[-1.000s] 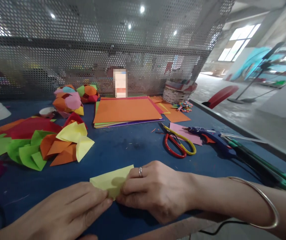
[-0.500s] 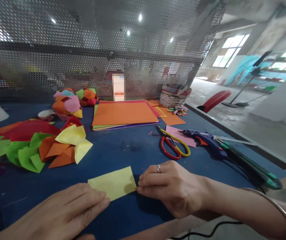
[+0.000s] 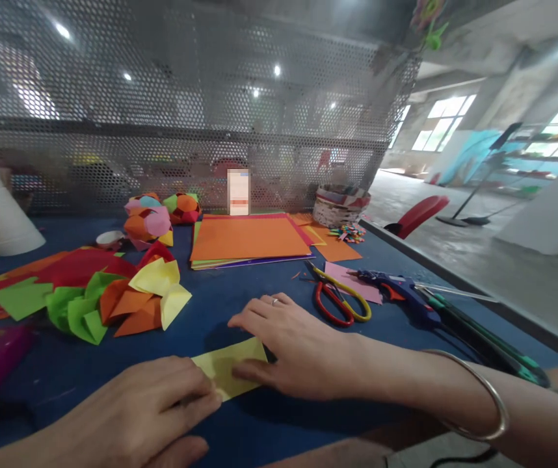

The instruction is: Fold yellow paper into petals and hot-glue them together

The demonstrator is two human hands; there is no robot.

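Head view: right hand point(image 3: 289, 344) has flattened, fingers spread, onto the yellow paper point(image 3: 230, 365), left hand point(image 3: 152, 406) pressing its edge with fingers together.

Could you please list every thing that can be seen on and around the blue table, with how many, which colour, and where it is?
yellow paper: 1, pale yellow, near edge, under both hands
folded paper pieces: several, green, orange, yellow, red, left
paper balls: 2, multicoloured, far left-centre
paper stack: 1, orange on top, far centre
scissors: 1, red and yellow handles, right of centre
glue gun: 1, blue, right
pink paper: 1, under scissors tip
basket: 1, pale woven, far right
mesh screen: 1, grey, behind table
table: 1, blue
left hand: pressing paper's left end
right hand: flat on paper's right end, ring, bangle
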